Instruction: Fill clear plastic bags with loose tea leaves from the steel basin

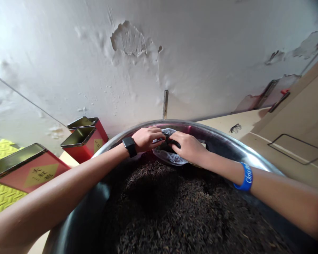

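Observation:
A big steel basin (222,141) holds a heap of dark loose tea leaves (175,208). At its far side lies a clear plastic bag (172,157) with dark tea inside. My left hand (147,138), with a black watch on the wrist, is closed on the bag's left edge. On the right, my right hand (188,146) has its fingers curled over the bag's mouth. A blue band circles that wrist.
Three red tea tins with open tops stand at the left: one large (29,169), two smaller (84,141) behind it. A yellow mat (0,197) lies far left. Peeling white wall behind; glasses (235,128) rest on a beige surface at right.

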`<state>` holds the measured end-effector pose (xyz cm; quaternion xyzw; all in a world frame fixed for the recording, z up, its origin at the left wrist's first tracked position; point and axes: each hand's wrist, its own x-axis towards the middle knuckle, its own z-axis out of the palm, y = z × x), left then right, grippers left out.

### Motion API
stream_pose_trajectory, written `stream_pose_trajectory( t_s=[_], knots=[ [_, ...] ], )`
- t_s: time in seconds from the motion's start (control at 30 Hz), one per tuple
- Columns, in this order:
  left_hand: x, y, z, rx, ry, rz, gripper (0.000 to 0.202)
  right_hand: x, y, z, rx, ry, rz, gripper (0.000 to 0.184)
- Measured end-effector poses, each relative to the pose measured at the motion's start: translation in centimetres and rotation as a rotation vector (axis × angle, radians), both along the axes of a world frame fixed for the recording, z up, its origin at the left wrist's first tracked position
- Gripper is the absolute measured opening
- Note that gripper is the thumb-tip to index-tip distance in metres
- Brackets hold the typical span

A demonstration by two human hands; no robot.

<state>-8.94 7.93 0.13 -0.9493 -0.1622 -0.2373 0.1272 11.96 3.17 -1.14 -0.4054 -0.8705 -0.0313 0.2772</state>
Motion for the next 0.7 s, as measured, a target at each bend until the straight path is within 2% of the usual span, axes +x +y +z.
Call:
stream_pose_trajectory(
  t_s=[0.47, 0.7],
  knots=[
    [0.21, -0.64, 0.32, -0.025, 0.009, -0.006, 0.021, 0.01, -0.3, 0.18, 0.017, -0.028, -0.028, 0.018],
    [0.11, -0.13, -0.08, -0.022, -0.002, -0.033, 0.022, 0.03, -0.19, 0.22, 0.009, -0.024, 0.043, 0.02]
  ],
)
